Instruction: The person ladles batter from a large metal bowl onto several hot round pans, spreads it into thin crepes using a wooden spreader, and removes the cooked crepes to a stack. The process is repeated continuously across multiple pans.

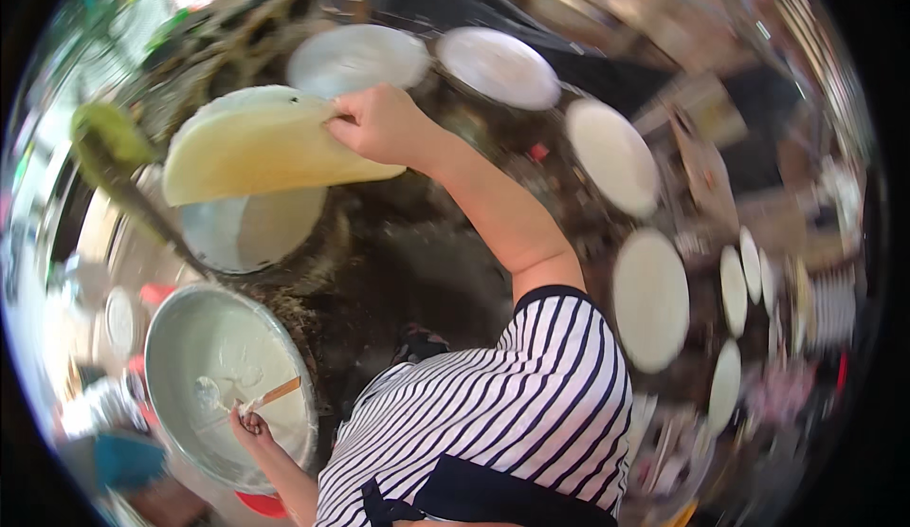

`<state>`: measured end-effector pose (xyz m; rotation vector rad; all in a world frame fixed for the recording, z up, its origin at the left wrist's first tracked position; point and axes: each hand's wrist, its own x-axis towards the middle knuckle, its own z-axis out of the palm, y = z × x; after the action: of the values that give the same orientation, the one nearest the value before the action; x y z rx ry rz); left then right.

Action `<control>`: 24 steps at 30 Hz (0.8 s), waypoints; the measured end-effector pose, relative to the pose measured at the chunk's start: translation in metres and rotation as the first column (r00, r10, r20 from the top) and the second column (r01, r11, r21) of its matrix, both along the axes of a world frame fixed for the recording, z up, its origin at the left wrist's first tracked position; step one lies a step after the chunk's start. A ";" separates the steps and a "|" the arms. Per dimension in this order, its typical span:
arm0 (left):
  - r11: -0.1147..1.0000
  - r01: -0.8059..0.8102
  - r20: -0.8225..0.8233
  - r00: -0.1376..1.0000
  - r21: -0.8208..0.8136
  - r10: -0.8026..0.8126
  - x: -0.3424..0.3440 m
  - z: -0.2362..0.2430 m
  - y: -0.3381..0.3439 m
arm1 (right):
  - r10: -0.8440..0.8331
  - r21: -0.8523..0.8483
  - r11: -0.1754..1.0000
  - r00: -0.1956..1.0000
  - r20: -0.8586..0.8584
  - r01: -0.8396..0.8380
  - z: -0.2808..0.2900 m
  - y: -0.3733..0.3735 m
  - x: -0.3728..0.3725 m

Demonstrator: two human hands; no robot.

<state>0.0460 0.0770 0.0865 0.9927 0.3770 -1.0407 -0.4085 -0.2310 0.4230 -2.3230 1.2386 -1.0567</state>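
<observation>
My right hand [379,125] pinches the edge of a large, thin, yellowish pancake [275,143], which hangs folded over and sags to the left. Beneath it, partly hidden, is a round pan [223,238] with a pale surface. At lower left, my left hand [250,427] is closed round a ladle [277,392] with a wooden handle, inside a wide grey basin [163,356]. Whitish batter [223,347] covers much of the basin's inside.
Round pale discs [651,299] curve from the far side to the right; I cannot tell pans from pancakes. A greyish round pan [358,61] lies beyond my right hand. A green long-handled scoop [114,143] stands at left. Smaller pale discs [733,290] lie farther right.
</observation>
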 end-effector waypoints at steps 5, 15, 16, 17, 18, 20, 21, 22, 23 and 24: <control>0.962 0.273 -0.022 0.962 -0.005 -0.273 0.024 -0.003 0.019 | -0.243 0.169 0.957 0.970 0.020 0.236 0.013 0.175 -0.068; 0.619 0.755 0.524 0.445 0.217 -0.726 -0.071 0.089 0.085 | -0.588 0.353 0.712 0.790 -0.174 0.608 -0.084 0.423 -0.142; 0.609 0.770 0.498 0.458 0.192 -0.736 -0.072 0.082 0.082 | -0.645 0.312 0.699 0.756 -0.113 0.643 -0.091 0.448 -0.155; 0.608 0.775 0.464 0.480 0.173 -0.745 -0.067 0.070 0.082 | -0.666 0.299 0.725 0.743 0.070 0.621 -0.078 0.485 -0.166; 0.603 0.782 0.434 0.493 0.160 -0.754 -0.059 0.060 0.077 | -0.705 0.245 0.700 0.704 0.086 0.671 -0.065 0.525 -0.182; 0.633 0.766 0.366 0.560 0.113 -0.743 -0.044 0.037 0.073 | -0.812 0.435 0.573 0.553 0.186 0.695 -0.036 0.603 -0.208; 0.641 0.762 0.335 0.582 0.092 -0.741 -0.045 0.030 0.064 | -0.852 0.486 0.523 0.420 0.312 0.700 -0.032 0.648 -0.219; 0.767 0.624 0.083 0.765 0.149 -0.639 -0.054 0.026 0.050 | -0.892 0.561 0.440 0.266 0.366 0.702 -0.042 0.694 -0.236; 0.689 0.704 0.201 0.659 0.173 -0.725 -0.066 0.015 0.046 | -0.883 0.552 0.384 0.121 0.453 0.740 -0.049 0.742 -0.244; 0.649 0.739 0.351 0.568 0.183 -0.745 -0.061 0.014 0.052 | -0.841 0.539 0.395 0.057 0.538 0.744 -0.064 0.781 -0.250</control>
<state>-0.0150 0.1286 0.1001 1.3960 -0.4438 -1.5469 -0.6589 0.5504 0.3590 -0.5472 2.0679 -1.9142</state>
